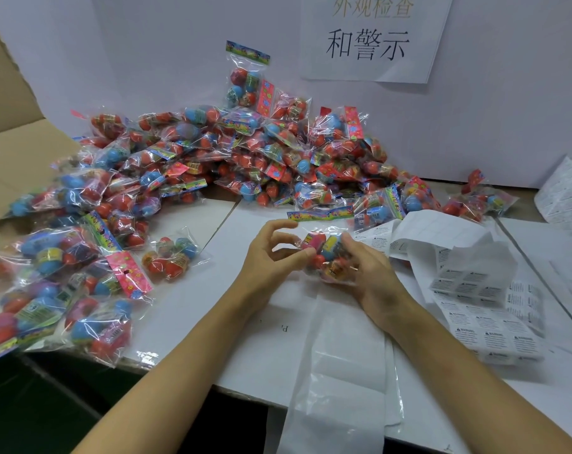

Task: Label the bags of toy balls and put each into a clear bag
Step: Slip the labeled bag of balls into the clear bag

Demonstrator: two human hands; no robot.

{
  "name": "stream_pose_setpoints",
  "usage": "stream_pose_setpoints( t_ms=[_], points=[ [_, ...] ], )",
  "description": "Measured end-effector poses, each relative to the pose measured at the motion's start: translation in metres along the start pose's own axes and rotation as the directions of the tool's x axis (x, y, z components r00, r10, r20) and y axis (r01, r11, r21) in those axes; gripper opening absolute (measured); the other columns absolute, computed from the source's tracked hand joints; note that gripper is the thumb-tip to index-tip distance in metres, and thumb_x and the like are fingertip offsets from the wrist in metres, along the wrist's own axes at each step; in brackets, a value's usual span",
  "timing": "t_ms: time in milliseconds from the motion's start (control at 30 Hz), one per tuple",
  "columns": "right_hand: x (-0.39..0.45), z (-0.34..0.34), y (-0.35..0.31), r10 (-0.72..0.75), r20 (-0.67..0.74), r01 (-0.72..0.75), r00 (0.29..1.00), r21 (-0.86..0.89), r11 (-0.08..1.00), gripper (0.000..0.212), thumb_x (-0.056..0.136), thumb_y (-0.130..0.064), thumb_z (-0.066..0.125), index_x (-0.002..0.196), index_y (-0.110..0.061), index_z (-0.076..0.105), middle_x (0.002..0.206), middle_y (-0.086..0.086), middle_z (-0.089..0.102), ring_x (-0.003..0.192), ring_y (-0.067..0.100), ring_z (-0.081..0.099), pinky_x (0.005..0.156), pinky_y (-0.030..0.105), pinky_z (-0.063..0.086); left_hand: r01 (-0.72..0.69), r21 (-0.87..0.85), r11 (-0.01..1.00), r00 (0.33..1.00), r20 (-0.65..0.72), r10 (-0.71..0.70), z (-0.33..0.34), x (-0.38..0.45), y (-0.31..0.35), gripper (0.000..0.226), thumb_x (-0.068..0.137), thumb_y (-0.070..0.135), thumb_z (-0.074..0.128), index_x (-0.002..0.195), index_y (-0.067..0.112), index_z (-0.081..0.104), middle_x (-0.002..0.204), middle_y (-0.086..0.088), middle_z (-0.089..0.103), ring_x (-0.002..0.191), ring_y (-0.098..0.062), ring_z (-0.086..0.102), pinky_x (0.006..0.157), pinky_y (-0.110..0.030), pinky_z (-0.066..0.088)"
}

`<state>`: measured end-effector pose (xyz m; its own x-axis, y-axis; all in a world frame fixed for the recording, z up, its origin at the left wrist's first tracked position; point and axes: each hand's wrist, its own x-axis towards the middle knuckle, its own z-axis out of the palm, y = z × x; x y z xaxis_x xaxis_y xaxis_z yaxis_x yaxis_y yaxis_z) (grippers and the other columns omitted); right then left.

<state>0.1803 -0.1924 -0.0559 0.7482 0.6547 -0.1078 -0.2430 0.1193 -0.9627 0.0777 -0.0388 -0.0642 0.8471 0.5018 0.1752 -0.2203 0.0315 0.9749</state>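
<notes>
Right hand fingers curl round a ball bag; left hand fingers pinch its edge. Slick film could slip, or a label from the sheets beside them wrinkle.

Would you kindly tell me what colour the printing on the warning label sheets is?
Black on white warning label sheets, clearest in the head view.

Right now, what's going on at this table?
A person is working on one bag of toy balls over a white table. The right hand grips the bag; the left hand touches its other side with curled fingers. Sheets of warning labels lie to the right, clear bags lie flat below the hands, and a big pile of ball bags sits behind.
</notes>
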Motion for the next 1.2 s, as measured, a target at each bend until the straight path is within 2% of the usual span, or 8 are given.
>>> stream_pose_setpoints(
  t_ms=[200,333,533,633,733,833,1033,1200],
  points=[
    [-0.004,0.004,-0.001,0.003,0.000,-0.003,1.000,-0.046,0.999,0.027,0.098,-0.021,0.060,0.081,-0.010,0.078,0.085,0.008,0.076,0.069,0.019,0.072,0.057,0.027,0.057,0.206,-0.104,0.973,0.977,-0.028,-0.210,0.001,0.004,0.000,0.054,0.073,0.032,0.086,0.121,0.021,0.063,0.101,-0.006,0.078,0.093,-0.023,0.076,0.071,-0.038,0.061],
    [-0.007,0.006,-0.003,-0.006,0.039,0.008,0.999,-0.052,0.999,0.029,0.098,-0.015,0.059,0.079,-0.010,0.081,0.088,0.011,0.077,0.073,0.020,0.074,0.061,0.025,0.057,0.145,-0.071,0.987,0.989,0.027,-0.143,-0.002,0.005,0.001,0.004,0.080,0.021,0.079,0.083,0.023,0.078,0.090,-0.003,0.075,0.087,-0.018,0.072,0.066,-0.031,0.058],
    [-0.009,0.009,-0.002,-0.011,0.051,0.015,0.999,-0.079,0.997,0.026,0.097,-0.017,0.062,0.082,-0.012,0.082,0.092,0.013,0.077,0.078,0.020,0.074,0.065,0.025,0.058,0.097,-0.083,0.992,0.995,0.012,-0.096,-0.004,0.005,0.002,0.028,0.087,0.002,0.072,0.071,0.024,0.074,0.086,-0.005,0.075,0.083,-0.017,0.072,0.066,-0.026,0.056],
    [-0.010,0.009,-0.001,-0.019,0.020,0.020,1.000,-0.066,0.998,0.026,0.098,-0.020,0.062,0.082,-0.013,0.082,0.089,0.012,0.077,0.076,0.019,0.074,0.063,0.024,0.057,0.089,-0.024,0.996,0.994,-0.058,-0.090,0.000,0.004,0.000,0.015,0.090,0.007,0.075,0.088,0.022,0.073,0.094,-0.006,0.076,0.094,-0.024,0.072,0.076,-0.035,0.057],
    [-0.009,0.008,0.001,-0.061,-0.045,0.058,0.997,-0.055,0.997,0.019,0.096,-0.022,0.067,0.088,-0.012,0.081,0.093,0.012,0.077,0.082,0.023,0.075,0.064,0.026,0.058,0.004,0.252,0.968,0.986,-0.163,0.038,0.003,0.001,-0.003,0.037,0.085,0.026,0.084,0.112,0.023,0.059,0.105,0.000,0.070,0.097,-0.014,0.070,0.072,-0.018,0.055],
    [-0.008,0.005,0.003,-0.106,-0.090,0.104,0.990,-0.034,0.994,0.016,0.092,-0.022,0.071,0.097,-0.009,0.078,0.098,0.013,0.077,0.090,0.027,0.076,0.069,0.032,0.061,-0.091,0.375,0.922,0.962,-0.208,0.179,0.002,0.001,-0.002,0.032,0.084,0.030,0.084,0.099,0.022,0.057,0.097,0.001,0.066,0.089,-0.008,0.065,0.070,-0.018,0.053],
    [-0.012,0.002,0.000,-0.143,0.103,0.141,0.984,0.025,0.990,0.024,0.100,-0.015,0.056,0.103,-0.014,0.079,0.109,0.012,0.076,0.104,0.025,0.073,0.080,0.035,0.061,-0.066,0.203,0.977,0.998,0.030,0.061,0.004,-0.005,0.002,0.035,0.077,0.047,0.081,0.101,0.023,0.070,0.097,0.003,0.074,0.094,-0.020,0.073,0.079,-0.027,0.057],
    [-0.010,0.003,0.000,-0.214,-0.022,0.214,0.977,0.000,0.977,0.017,0.096,-0.008,0.063,0.108,-0.011,0.074,0.100,0.011,0.076,0.087,0.018,0.073,0.067,0.026,0.058,0.096,-0.125,0.988,0.995,-0.003,-0.097,0.002,0.001,0.008,0.008,0.092,0.005,0.066,0.100,0.005,0.068,0.083,-0.013,0.070,0.076,-0.033,0.069,0.072,-0.040,0.059]
  ],
)
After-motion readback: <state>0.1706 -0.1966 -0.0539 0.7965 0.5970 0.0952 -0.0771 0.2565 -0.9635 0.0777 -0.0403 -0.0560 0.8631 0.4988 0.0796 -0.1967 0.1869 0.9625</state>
